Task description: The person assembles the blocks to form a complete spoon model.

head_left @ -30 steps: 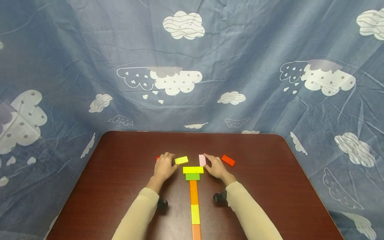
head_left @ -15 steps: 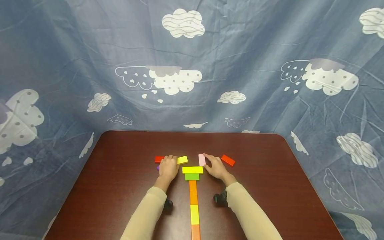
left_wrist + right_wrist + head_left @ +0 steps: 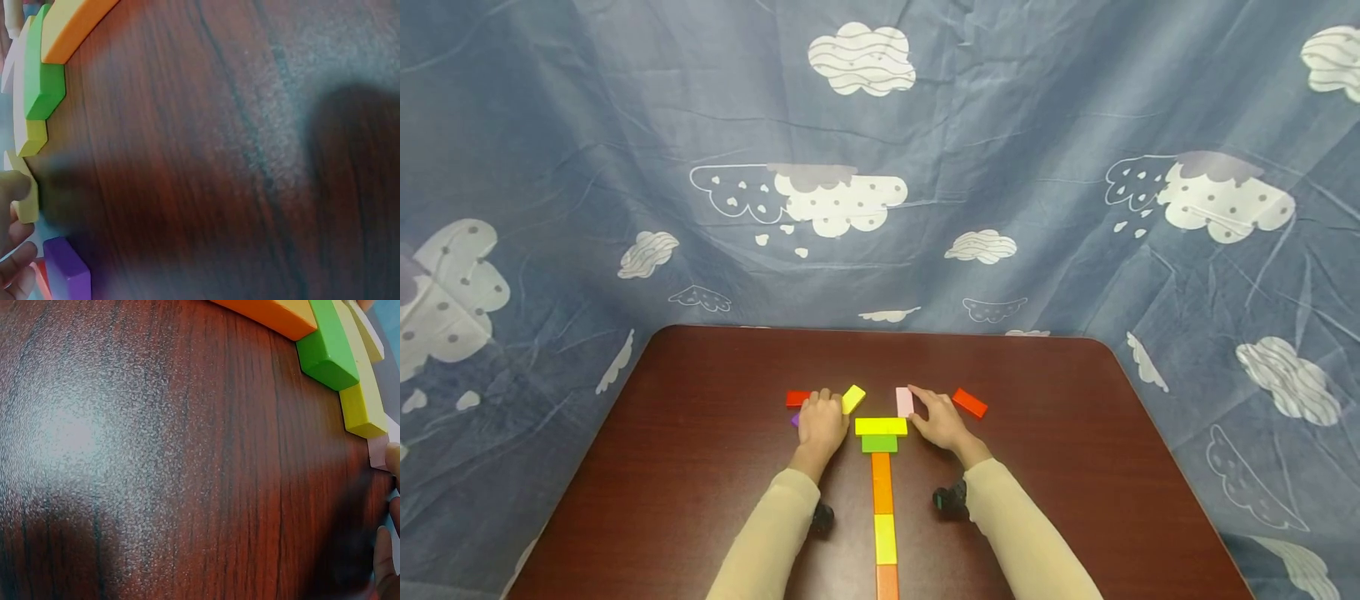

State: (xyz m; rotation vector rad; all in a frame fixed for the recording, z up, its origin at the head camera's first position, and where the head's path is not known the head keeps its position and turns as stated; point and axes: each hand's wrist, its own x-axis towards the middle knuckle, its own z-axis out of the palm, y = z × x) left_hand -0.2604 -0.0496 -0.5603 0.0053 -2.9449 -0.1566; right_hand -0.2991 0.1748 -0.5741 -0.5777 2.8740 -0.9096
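Note:
My left hand (image 3: 822, 423) pinches a small yellow block (image 3: 853, 398), which lies at a slant on the table. In the left wrist view the thumb (image 3: 17, 185) presses the side of this block. My right hand (image 3: 942, 421) holds a pale pink block (image 3: 904, 402) between thumb and index finger, one at each end. In the right wrist view the thumb sits against that block, whose rest is partly hidden. Just nearer than both blocks, a long yellow block (image 3: 881, 427) lies crosswise against a green block (image 3: 879, 444).
From the green block, a row of orange (image 3: 882, 483), yellow (image 3: 885, 540) and light orange (image 3: 887, 582) blocks runs toward me. One red block (image 3: 970, 403) lies right of my right hand. Another red block (image 3: 797, 399) and a purple block (image 3: 65, 272) lie beside my left hand, partly hidden.
My left hand has moved right onto the small yellow block, whose far end has since swung upward into a steeper slant. The red and purple blocks at left are uncovered. The right hand stays put.

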